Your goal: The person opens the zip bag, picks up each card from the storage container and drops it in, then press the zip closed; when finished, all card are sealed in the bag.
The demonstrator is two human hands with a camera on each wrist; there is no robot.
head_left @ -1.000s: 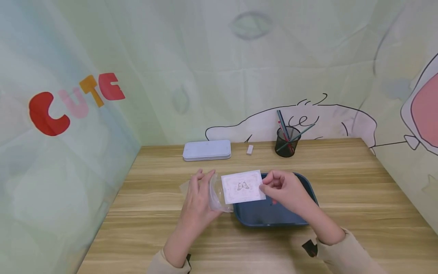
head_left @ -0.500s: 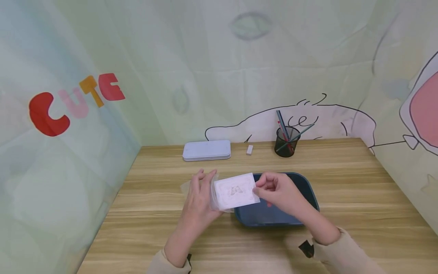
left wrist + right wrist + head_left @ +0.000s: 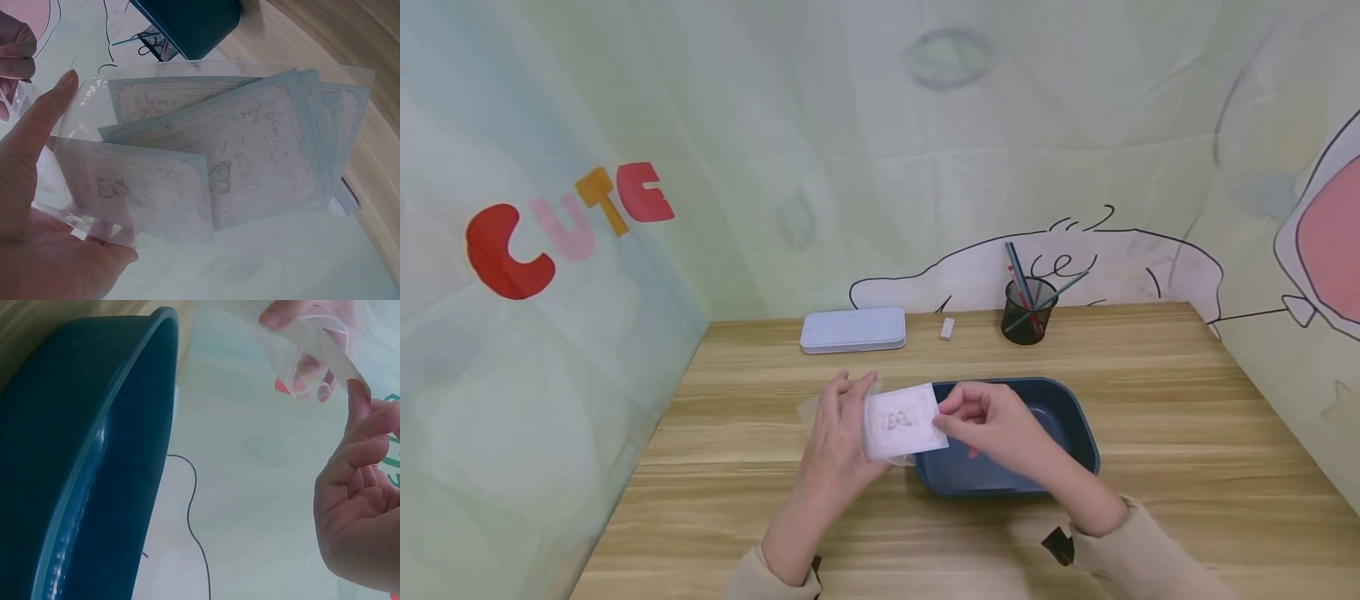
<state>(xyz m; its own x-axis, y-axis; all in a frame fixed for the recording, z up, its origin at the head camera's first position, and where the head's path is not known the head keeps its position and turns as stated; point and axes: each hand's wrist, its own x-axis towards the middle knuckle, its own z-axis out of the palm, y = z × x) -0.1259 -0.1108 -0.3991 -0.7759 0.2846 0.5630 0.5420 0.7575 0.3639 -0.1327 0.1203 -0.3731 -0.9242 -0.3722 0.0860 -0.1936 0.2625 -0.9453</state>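
My left hand (image 3: 842, 429) grips a clear plastic bag (image 3: 81, 119) near its mouth, thumb on one side and fingers on the other. Inside the bag lie several pale printed cards (image 3: 262, 150) with ornate borders, fanned over one another. A white card (image 3: 904, 421) with a butterfly print stands partly inside the bag's mouth. My right hand (image 3: 992, 421) pinches that card's outer edge between thumb and fingers. In the right wrist view the card (image 3: 331, 356) shows nearly edge-on, running from the right fingertips into the bag. Both hands are above the table, partly over the blue tray.
A dark blue tray (image 3: 1000, 492) sits under the right hand. Farther back on the wooden table (image 3: 752, 367) are a pale flat case (image 3: 853, 330), a small eraser (image 3: 947, 328) and a black mesh cup (image 3: 1026, 321) of pencils. Printed curtains enclose the table's back and sides.
The right hand has moved left with the butterfly card, which has slid farther into the bag. The left hand has stayed almost in place.
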